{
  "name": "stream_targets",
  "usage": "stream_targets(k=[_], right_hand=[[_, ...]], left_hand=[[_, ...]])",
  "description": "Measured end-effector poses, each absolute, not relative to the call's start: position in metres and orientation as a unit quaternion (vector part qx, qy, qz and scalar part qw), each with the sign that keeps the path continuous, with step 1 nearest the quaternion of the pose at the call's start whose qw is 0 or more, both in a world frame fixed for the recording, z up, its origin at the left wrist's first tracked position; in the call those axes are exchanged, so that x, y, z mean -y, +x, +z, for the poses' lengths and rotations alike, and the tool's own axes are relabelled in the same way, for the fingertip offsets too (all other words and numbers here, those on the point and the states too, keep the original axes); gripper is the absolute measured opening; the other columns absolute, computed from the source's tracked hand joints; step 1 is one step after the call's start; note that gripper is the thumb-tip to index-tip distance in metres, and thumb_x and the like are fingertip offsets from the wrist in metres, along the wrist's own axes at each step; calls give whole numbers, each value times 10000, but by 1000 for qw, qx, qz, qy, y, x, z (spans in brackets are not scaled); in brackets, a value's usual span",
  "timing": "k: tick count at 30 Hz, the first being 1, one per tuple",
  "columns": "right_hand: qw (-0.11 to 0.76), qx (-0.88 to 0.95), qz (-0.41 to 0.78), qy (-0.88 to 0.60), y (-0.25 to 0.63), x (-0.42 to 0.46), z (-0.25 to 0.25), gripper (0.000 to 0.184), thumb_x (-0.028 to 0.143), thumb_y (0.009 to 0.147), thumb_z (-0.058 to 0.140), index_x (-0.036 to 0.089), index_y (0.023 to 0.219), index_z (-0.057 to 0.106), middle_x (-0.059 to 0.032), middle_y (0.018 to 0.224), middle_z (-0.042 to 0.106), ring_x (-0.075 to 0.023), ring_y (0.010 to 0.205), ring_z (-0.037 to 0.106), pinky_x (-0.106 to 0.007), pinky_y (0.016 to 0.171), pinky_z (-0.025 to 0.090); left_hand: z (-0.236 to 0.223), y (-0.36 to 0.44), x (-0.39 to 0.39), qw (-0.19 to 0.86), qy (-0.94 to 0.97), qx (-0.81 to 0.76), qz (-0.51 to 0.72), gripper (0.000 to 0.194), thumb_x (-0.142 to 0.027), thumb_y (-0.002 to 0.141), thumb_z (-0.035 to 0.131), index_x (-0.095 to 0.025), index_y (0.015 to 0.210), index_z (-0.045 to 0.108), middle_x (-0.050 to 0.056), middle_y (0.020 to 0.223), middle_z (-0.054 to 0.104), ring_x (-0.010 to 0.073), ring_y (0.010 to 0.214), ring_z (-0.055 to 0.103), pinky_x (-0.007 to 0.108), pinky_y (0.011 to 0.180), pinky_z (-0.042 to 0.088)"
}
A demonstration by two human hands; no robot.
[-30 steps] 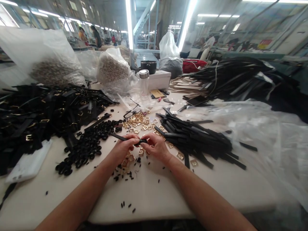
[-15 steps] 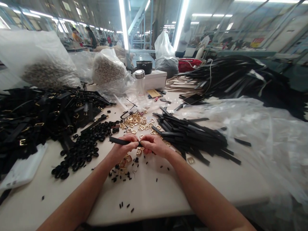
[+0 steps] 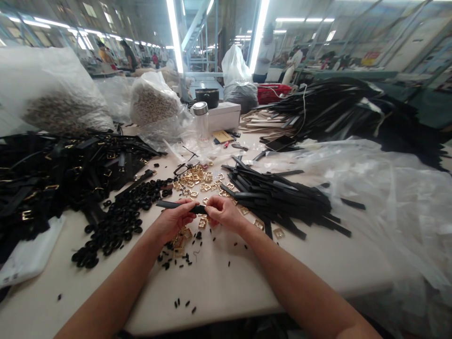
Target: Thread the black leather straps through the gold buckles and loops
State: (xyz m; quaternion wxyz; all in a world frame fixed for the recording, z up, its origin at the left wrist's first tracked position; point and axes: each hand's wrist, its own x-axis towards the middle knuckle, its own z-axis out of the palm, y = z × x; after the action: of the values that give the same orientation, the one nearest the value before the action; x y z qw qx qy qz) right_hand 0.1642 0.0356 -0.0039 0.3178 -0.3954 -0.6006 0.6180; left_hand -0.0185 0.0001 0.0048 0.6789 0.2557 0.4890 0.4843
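A single black strap [image 3: 168,204] spans the gap between the two hands above the tabletop [image 3: 226,292], its long axis running mostly left to right, slightly lower at the right. The left hand [image 3: 178,217] pinches it along its length, with one end jutting out beyond the fingers to the left; the right hand [image 3: 223,214] pinches it toward the other end, whose tip the fingers hide. Both hands are about equally near the section between them. Beyond the hands lie gold buckles [image 3: 195,177], too overlapped to count exactly; likewise the black strips [image 3: 282,195] piled on the right and the black loops [image 3: 134,212] on the left. Four small black pegs [image 3: 187,303] lie near the front edge; one glass bottle [image 3: 201,123] stands farther back.
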Motion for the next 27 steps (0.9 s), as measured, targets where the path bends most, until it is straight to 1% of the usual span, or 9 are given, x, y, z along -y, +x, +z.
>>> stream_targets(k=[3,5,7,10,15,19,21,24,27], right_hand=[[310,589,643,-379,163,-35,-5,46,222,723,564,185,727,537,58,541,574,-87,439,567,-177,439,446],[307,590,648,-370,163,-35,-6,49,214,717,568,187,750,541,60,558,580,-89,459,579,-181,458,461],[304,605,635,-371,163,-36,-6,37,195,715,565,188,743,543,65,555,566,-81,454,564,-171,451,441],[293,638,598,-388,164,-36,-5,40,159,714,548,189,698,527,69,524,540,-75,434,527,-165,437,397],[280,691,510,-430,165,-33,0,63,152,723,546,195,680,529,60,520,537,-82,445,490,-185,458,360],[304,731,397,-464,164,-33,3,92,175,705,594,198,651,523,52,570,526,-88,522,447,-201,502,322],[316,735,363,-478,164,-33,2,107,186,700,603,200,642,514,50,586,518,-93,544,424,-211,523,318],[345,723,379,-463,164,-33,-1,99,194,716,573,201,645,505,45,611,515,-99,567,433,-217,548,335],[378,708,407,-437,162,-33,-6,100,203,728,540,203,641,493,42,615,506,-103,576,444,-220,556,345]], left_hand=[[7,-16,0,718,180,-461,489,59,-91,769,718,-119,800,677,-12,656,661,47,470,609,108,479,536],[9,-14,1,728,149,-453,493,51,-64,797,679,-114,794,666,-16,628,645,45,452,599,100,457,530],[9,-11,1,728,137,-447,501,64,-51,808,659,-112,790,660,-16,624,640,44,449,594,96,451,528],[7,-8,0,723,140,-444,511,68,-50,791,673,-113,770,656,-21,636,641,38,454,590,97,462,533],[2,-7,1,702,182,-452,520,98,-105,703,762,-123,766,688,-32,667,653,26,501,586,94,502,521],[2,-3,3,661,266,-468,522,205,-185,611,840,-133,769,719,0,742,701,63,632,626,121,582,512],[3,0,2,628,297,-494,522,244,-214,576,865,-135,763,730,3,715,701,70,629,613,137,584,494],[2,3,1,591,321,-517,529,295,-259,548,884,-139,780,747,7,690,702,83,614,599,172,590,485],[-1,2,-1,589,324,-511,535,327,-299,550,888,-143,808,763,30,749,732,108,656,623,210,638,503]])
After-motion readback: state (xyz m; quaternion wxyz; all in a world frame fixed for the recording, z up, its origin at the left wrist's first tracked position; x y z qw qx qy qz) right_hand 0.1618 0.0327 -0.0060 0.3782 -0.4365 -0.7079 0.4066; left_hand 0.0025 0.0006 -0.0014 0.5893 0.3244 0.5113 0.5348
